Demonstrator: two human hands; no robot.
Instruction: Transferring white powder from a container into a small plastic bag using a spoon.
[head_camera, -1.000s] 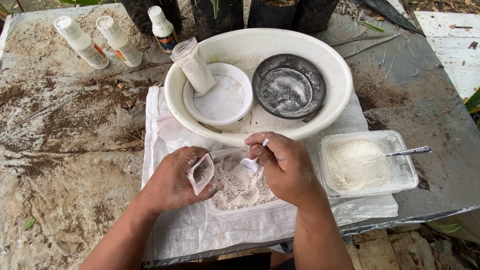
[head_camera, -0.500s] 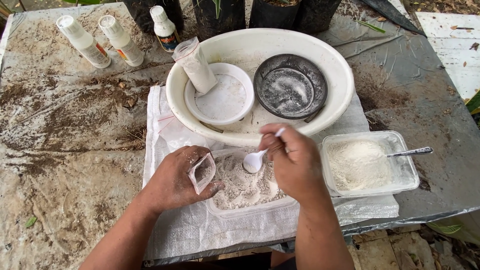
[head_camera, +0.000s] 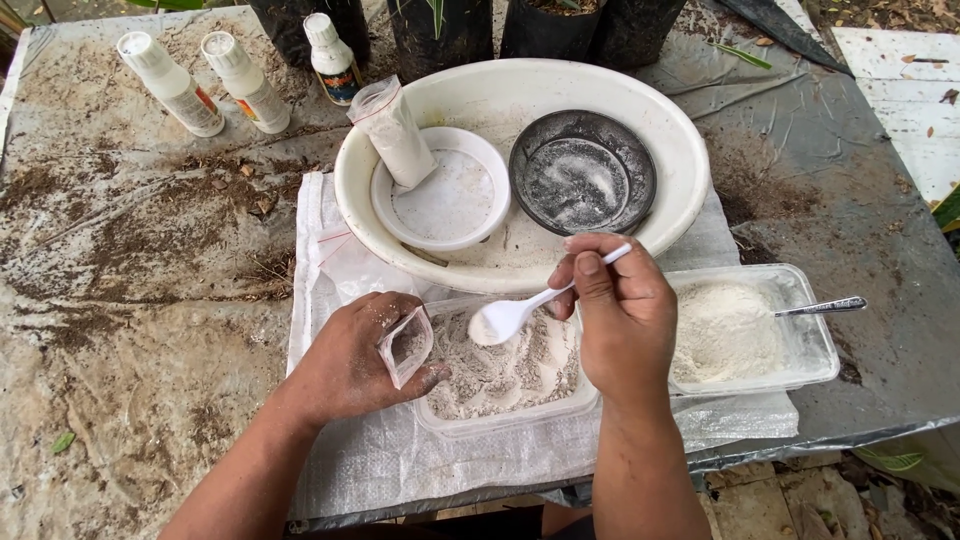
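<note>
My left hand holds a small clear plastic bag open at the left edge of a clear tray filled with grey-white powder. My right hand grips a white plastic spoon by its handle. The spoon's bowl carries white powder and hovers over the tray, just right of the bag's mouth. Both hands are dusted with powder.
A large cream basin behind the tray holds a white bowl, a black dish and a bag of white powder. A second clear tray with white powder and a metal spoon lies right. Three white bottles stand far left.
My right hand lifted the spoon out of the powder and turned it, so its loaded bowl now sits nearer the small bag. My left hand stayed in place.
</note>
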